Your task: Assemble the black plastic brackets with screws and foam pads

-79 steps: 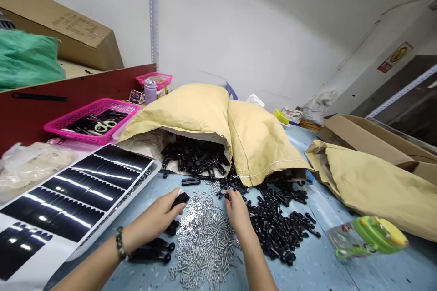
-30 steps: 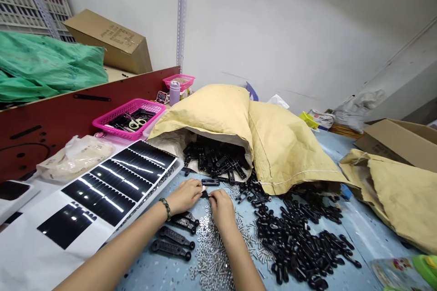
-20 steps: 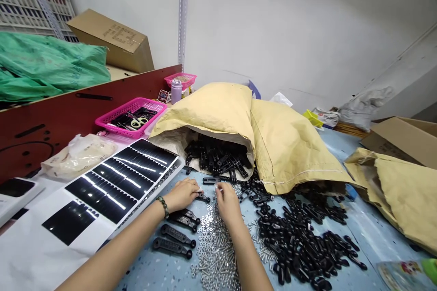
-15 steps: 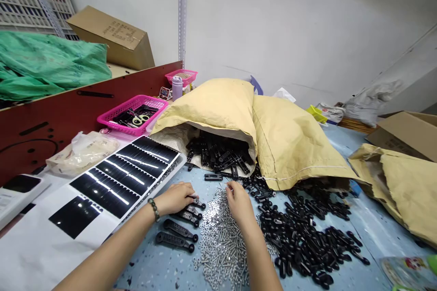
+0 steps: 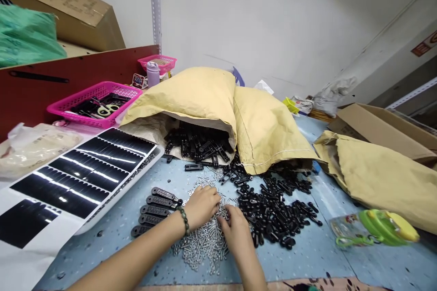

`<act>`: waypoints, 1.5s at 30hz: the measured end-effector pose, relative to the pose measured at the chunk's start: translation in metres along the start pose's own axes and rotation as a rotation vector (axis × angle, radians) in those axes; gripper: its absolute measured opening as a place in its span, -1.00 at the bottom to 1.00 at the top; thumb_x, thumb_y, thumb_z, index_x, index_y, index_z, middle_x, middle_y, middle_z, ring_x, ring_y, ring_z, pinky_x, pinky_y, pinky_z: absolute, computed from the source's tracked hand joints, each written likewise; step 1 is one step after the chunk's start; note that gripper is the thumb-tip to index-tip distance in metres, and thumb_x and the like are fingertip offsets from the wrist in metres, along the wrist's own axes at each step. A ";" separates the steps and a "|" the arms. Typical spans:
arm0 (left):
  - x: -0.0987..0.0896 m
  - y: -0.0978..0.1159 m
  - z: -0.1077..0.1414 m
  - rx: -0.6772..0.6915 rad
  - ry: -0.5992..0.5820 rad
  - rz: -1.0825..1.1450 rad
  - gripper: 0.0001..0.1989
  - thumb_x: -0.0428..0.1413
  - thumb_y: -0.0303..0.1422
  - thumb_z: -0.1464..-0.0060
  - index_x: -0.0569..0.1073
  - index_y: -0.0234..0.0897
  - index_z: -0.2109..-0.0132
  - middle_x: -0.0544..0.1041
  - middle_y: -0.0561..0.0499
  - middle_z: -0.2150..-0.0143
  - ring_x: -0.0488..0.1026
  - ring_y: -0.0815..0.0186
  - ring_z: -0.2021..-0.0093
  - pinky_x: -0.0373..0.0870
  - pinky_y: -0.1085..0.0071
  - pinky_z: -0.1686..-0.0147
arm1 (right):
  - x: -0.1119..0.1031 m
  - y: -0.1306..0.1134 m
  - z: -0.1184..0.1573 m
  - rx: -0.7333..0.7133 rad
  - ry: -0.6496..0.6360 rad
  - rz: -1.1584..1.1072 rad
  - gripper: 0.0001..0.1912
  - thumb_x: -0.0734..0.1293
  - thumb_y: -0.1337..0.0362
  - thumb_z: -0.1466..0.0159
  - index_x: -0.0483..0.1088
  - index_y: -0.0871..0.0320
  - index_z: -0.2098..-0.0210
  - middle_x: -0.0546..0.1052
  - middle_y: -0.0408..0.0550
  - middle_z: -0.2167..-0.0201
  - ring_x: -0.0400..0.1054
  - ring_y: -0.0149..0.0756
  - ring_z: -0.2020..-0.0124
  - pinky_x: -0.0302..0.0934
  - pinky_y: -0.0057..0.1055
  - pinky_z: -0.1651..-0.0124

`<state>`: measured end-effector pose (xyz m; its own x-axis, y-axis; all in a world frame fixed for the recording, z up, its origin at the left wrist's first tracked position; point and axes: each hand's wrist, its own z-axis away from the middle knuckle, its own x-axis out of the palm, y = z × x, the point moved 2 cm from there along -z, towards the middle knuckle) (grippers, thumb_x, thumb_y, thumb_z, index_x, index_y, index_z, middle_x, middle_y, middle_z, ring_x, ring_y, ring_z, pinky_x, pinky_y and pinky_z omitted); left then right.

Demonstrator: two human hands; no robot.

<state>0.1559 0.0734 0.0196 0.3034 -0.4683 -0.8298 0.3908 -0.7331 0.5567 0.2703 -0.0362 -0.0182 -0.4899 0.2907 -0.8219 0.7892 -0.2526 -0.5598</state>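
Note:
My left hand (image 5: 202,207), with a dark bead bracelet at the wrist, reaches over a pile of small silvery screws and nuts (image 5: 205,243). Its fingers are curled together, and whatever they hold is hidden. Close beside it, my right hand (image 5: 237,229) is at the pile's right side, thumb and forefinger drawn together among the screws. I cannot make out what is in that pinch. Left of the pile, several dark flat parts with round ends (image 5: 155,209) lie in a row. Many small black parts (image 5: 273,211) are heaped to the right.
An open paper sack (image 5: 191,91) spills black parts behind the pile, beside a second sack (image 5: 269,127). On the left are a sheet with black strips (image 5: 82,173) over a white tray and a pink basket (image 5: 126,100) with scissors. A green-lidded bottle (image 5: 375,227) lies right.
My left hand has left the row of dark parts and moved right over the screws, next to my right hand. The view has shifted right, bringing the bottle fully in.

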 end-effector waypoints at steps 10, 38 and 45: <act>-0.024 -0.013 0.019 -0.130 0.187 0.338 -0.83 -0.09 -0.37 -0.23 0.39 -0.21 0.24 0.51 0.01 0.30 0.43 0.26 0.30 0.39 0.35 0.31 | -0.009 -0.002 0.000 -0.082 0.148 -0.185 -0.71 0.18 0.20 -0.35 0.53 0.07 0.19 0.45 0.04 0.23 0.37 -0.16 0.19 0.29 -0.28 0.12; -0.032 -0.071 0.119 -0.151 0.450 -0.086 -0.80 -0.09 -0.45 -0.26 0.38 -0.24 0.31 0.46 -0.02 0.35 0.38 0.17 0.28 0.35 0.23 0.23 | 0.049 -0.135 -0.068 -0.369 -0.372 -0.117 -0.78 0.20 0.53 -0.21 0.39 0.12 0.36 0.41 -0.13 0.42 0.29 -0.33 0.36 0.09 -0.47 0.28; -0.040 -0.077 0.121 -0.204 0.494 -0.058 -0.85 -0.07 -0.44 -0.25 0.39 -0.25 0.15 0.50 -0.06 0.22 0.44 0.17 0.18 0.39 0.22 0.17 | 0.051 -0.141 -0.071 -0.412 -0.374 -0.068 -0.71 0.18 0.56 -0.19 0.34 0.10 0.20 0.40 -0.13 0.35 0.29 -0.31 0.33 0.09 -0.46 0.27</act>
<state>0.0086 0.0890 0.0057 0.6299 -0.1059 -0.7694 0.5652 -0.6170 0.5477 0.1602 0.0795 0.0266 -0.5839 -0.0726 -0.8086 0.7936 0.1585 -0.5874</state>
